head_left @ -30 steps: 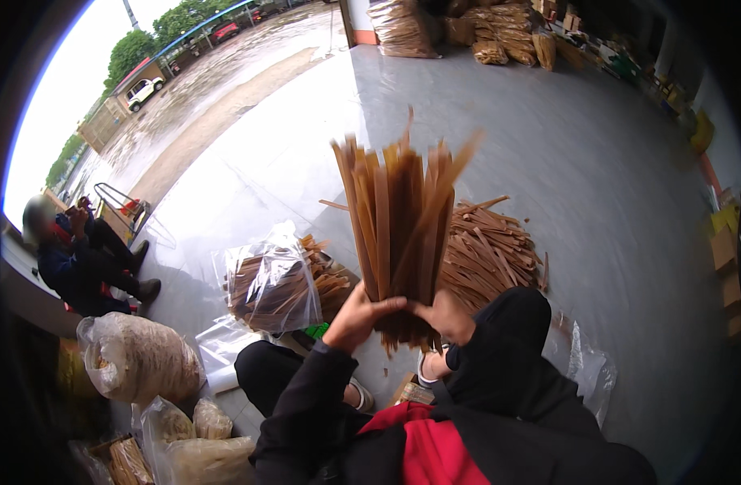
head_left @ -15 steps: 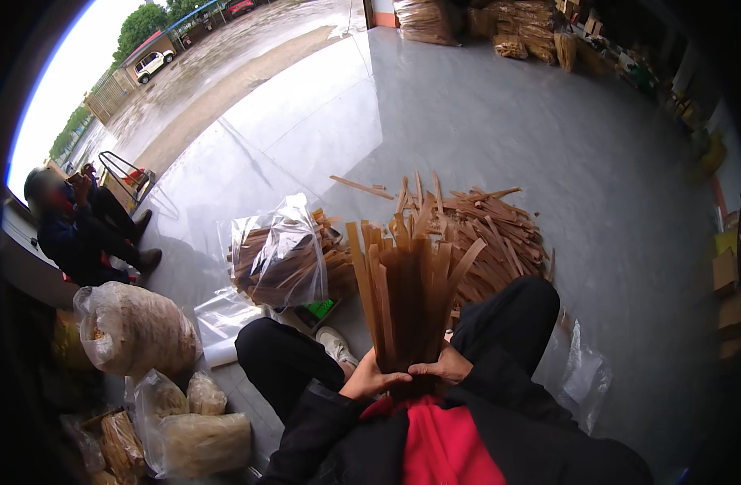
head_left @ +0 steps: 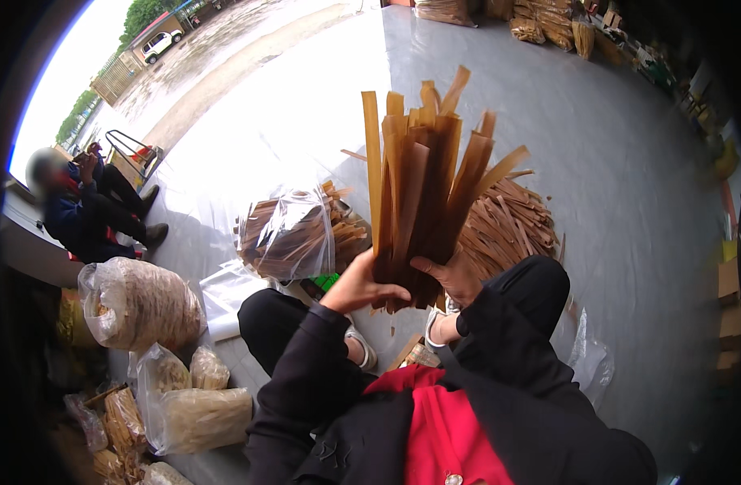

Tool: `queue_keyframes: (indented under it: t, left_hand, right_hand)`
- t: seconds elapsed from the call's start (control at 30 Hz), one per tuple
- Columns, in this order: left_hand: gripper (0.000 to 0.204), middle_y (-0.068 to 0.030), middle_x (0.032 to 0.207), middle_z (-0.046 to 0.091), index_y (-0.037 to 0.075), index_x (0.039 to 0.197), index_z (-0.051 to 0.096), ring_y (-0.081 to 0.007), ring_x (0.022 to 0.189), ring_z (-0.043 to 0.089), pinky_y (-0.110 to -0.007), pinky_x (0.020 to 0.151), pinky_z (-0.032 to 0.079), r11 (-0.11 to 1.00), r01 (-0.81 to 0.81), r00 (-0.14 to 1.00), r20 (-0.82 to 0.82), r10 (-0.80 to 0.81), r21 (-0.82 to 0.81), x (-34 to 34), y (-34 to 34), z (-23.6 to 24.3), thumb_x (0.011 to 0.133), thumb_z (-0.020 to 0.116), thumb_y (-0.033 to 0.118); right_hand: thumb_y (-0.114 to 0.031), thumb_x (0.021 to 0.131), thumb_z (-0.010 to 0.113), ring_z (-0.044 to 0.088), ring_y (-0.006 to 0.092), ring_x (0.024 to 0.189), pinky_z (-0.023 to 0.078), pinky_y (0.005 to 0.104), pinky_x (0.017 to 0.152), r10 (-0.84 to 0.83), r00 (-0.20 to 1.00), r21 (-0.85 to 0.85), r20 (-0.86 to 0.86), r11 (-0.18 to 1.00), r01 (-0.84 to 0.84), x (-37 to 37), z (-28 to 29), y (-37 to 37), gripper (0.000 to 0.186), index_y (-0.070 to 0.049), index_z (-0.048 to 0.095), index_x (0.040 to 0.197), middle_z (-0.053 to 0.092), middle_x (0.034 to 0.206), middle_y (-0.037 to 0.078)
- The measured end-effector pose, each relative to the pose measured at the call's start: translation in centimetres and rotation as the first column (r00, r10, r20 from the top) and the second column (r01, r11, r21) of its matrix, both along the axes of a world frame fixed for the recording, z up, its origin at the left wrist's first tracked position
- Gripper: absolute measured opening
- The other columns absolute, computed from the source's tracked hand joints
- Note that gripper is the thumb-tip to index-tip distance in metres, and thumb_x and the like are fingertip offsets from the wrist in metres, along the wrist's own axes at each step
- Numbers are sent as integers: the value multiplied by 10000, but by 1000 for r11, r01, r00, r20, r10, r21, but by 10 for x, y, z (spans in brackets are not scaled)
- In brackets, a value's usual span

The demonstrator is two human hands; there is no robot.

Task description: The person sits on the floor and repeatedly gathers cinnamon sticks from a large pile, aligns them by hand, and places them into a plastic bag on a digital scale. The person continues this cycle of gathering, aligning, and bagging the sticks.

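Observation:
Between my two hands stands an upright bundle of flat brown strips, fanned out at the top with uneven ends. My left hand grips its lower left side, thumb laid across the front. Around the lower right side closes my right hand, its thumb also pressed on the front. Behind the bundle, a loose pile of similar strips lies on the floor, partly hidden by it. To the left, more strips lie under a clear plastic bag.
At the left are a large filled plastic bag and smaller bags of pale goods. A seated person is beyond them, near a hand cart. Clear plastic lies by my right knee. Stacked bundles stand far off.
Both hands have lifted the bundle of strips up and away from my body, off my lap area. The strips now reach higher in view. My head view has shifted slightly.

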State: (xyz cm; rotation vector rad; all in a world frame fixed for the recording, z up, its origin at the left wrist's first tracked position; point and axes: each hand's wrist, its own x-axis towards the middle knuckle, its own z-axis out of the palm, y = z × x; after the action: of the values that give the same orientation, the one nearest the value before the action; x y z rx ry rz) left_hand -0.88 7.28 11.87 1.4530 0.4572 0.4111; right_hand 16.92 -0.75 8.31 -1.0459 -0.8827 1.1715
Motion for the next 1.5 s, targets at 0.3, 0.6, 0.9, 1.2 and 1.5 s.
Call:
queue_keyframes:
  t: [0.3,0.6,0.9,1.2,1.5]
  left_hand:
    - [405,-41,980,651,-11,1074,573,-101,904,587,-253,822,471,987,-153,988,-7,153,-43,28,42,-18,730,771,73]
    - [297,-98,775,643,-20,1055,514,-180,540,619,-261,407,477,956,-234,969,-116,216,-179,26,59,-128,802,664,27]
    - [438,-71,1120,602,31,1187,535,-167,1012,573,-305,863,468,974,-194,946,-285,154,-119,10,38,-216,773,674,-3]
    - [511,-68,1129,617,19,1185,558,-159,1019,579,-315,880,475,949,-240,952,-239,189,-206,11,18,-236,708,734,-29]
    - [398,-53,1151,573,60,1257,464,-167,1030,565,-286,820,480,893,-290,954,-182,240,-345,7,9,-250,876,575,33]
  right_hand:
    - [-119,816,692,612,164,939,484,295,812,-66,977,-3,204,998,68,3,-29,42,362,10,550,1123,654,1031,99]
    - [-163,813,680,602,121,670,465,269,582,-173,929,-60,326,977,203,-14,-135,60,224,9,600,932,649,770,61]
    - [-104,744,723,618,145,797,496,286,706,37,963,-239,267,971,29,-34,-180,39,279,2,611,976,660,874,66]
    - [-3,735,675,629,151,897,487,300,787,-8,893,-203,450,973,111,-34,-223,22,357,-34,589,1080,673,952,85]
    - [19,763,645,645,261,917,494,321,765,-144,786,21,601,986,165,-36,-238,22,402,-47,530,1143,658,983,128]
